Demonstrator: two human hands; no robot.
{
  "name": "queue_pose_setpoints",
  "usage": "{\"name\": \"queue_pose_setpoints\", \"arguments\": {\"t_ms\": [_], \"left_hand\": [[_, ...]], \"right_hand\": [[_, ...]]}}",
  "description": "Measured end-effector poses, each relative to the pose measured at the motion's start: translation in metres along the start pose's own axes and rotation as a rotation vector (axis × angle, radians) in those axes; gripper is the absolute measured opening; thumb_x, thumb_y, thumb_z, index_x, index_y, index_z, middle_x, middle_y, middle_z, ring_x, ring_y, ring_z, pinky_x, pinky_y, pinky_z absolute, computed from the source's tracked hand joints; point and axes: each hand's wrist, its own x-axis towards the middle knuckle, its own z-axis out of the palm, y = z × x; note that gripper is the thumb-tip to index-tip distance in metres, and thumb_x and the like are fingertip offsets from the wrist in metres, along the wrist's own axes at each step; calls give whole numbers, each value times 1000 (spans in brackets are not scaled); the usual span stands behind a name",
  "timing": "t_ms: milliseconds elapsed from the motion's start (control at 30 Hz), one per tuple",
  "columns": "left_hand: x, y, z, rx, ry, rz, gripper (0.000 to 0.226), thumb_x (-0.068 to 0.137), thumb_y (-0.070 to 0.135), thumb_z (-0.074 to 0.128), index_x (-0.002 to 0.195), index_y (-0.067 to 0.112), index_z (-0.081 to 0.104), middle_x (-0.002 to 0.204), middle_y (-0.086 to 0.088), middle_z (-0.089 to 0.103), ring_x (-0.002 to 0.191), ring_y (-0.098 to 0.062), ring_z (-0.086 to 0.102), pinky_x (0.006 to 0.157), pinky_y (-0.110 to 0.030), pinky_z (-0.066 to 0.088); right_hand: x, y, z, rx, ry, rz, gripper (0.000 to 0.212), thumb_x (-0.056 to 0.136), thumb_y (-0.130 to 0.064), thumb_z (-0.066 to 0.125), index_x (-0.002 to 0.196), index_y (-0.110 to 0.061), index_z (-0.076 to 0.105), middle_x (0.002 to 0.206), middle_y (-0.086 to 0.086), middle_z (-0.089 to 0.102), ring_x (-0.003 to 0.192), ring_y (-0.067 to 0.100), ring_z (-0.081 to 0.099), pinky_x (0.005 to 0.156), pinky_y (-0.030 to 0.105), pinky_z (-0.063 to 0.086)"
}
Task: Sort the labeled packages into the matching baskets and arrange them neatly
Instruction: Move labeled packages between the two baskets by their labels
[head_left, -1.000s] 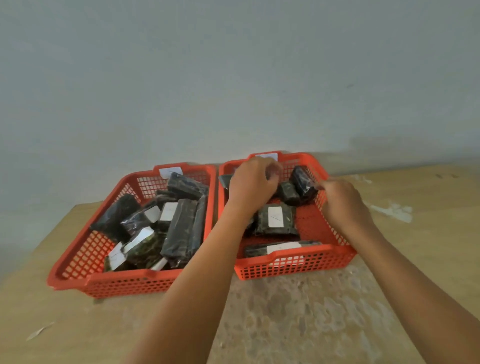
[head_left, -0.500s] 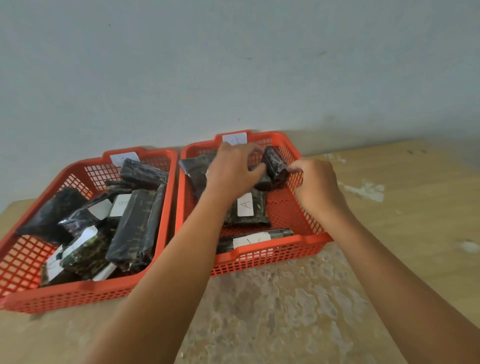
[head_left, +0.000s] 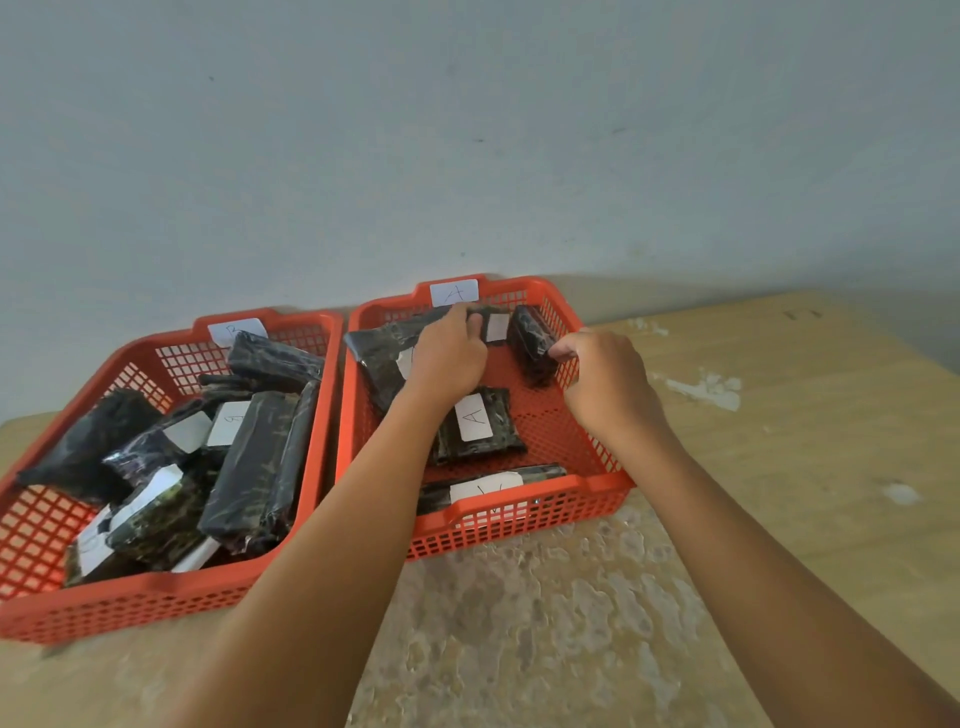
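Two orange mesh baskets stand side by side against the wall. The right basket (head_left: 597, 441) carries an A label (head_left: 453, 292) on its far rim; the left basket (head_left: 47, 525) carries its own white label (head_left: 236, 330). Dark wrapped packages with white labels fill both. My left hand (head_left: 449, 358) grips a labelled package (head_left: 493, 325) at the back of the right basket. My right hand (head_left: 605, 379) pinches a small dark package (head_left: 532, 340) standing against the right wall. A package marked A (head_left: 475, 423) lies flat in the middle; another (head_left: 488, 486) leans on the front wall.
The left basket holds several dark packages (head_left: 254, 467) piled loosely at angles. A worn wooden table (head_left: 779, 441) runs right and forward of the baskets, with flaked patches. A pale wall (head_left: 467, 156) stands directly behind the baskets.
My view has shifted, so the baskets sit further left and lower. My left hand has reached further back in the right basket. My right hand has moved onto the small dark package.
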Motion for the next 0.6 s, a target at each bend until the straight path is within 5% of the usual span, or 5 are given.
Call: {"name": "queue_pose_setpoints", "arguments": {"t_ms": [200,267,400,500,600], "left_hand": [[1,-4,4,-244,-87,6,41,109,20,26,145,34,41,94,-8,64,70,-18,58,64,-36,49],[3,-1,4,-393,-130,-9,44,108,16,24,122,41,57,100,-20,67,69,-26,57,67,-51,56],[-2,11,-2,-504,-151,-118,37,102,29,36,90,39,70,112,-13,70,81,-31,68,81,-51,61],[-13,9,-16,-469,-84,-81,20,94,53,57,104,37,61,101,-4,67,77,-16,69,66,-32,63],[-21,0,-38,-363,1,-26,41,92,41,72,119,24,47,103,-7,70,83,-17,73,73,-33,61]], "right_hand": [[-1,0,0,12,6,11,55,81,14,57,126,-17,69,131,7,63,120,26,59,97,38,52],[-1,0,0,12,6,14,54,82,13,58,126,-17,69,131,7,63,120,26,59,97,38,52],[-1,-2,1,-8,-4,-17,44,86,1,64,126,-17,69,129,8,63,117,27,59,94,37,51],[-4,-4,0,-16,-16,-48,33,87,-18,70,120,-17,72,123,9,66,112,28,61,94,37,49],[-2,-12,-5,-221,-4,-149,27,86,-28,68,110,-19,76,105,9,73,105,29,63,117,44,30]]}}
